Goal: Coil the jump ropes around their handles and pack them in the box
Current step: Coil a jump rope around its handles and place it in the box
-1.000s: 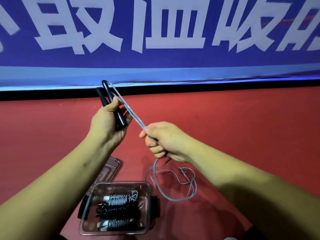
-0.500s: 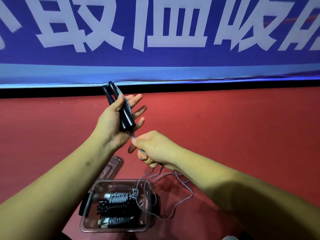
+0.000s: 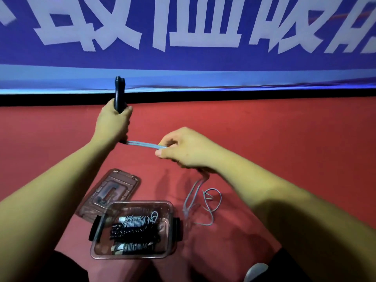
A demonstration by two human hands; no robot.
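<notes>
My left hand [image 3: 114, 125] grips two black jump rope handles [image 3: 119, 94] together, held upright. A doubled grey-blue rope [image 3: 142, 143] runs taut from the handles' lower end to my right hand [image 3: 183, 149], which pinches it. The rest of the rope [image 3: 205, 202] hangs below my right hand and lies in loose loops on the red floor. A clear plastic box [image 3: 172, 212] stands on the floor in front of me, holding three coiled jump ropes [image 3: 135, 231].
The box's clear lid [image 3: 109, 190] lies flat on the floor just behind and left of the box. A blue banner with large white characters [image 3: 193, 27] hangs along the far edge of the red floor [image 3: 284, 135].
My left hand closed around the handles and turned them upright. My right hand moved right and pulled the rope taut sideways. The loose rope slid off the box to its right.
</notes>
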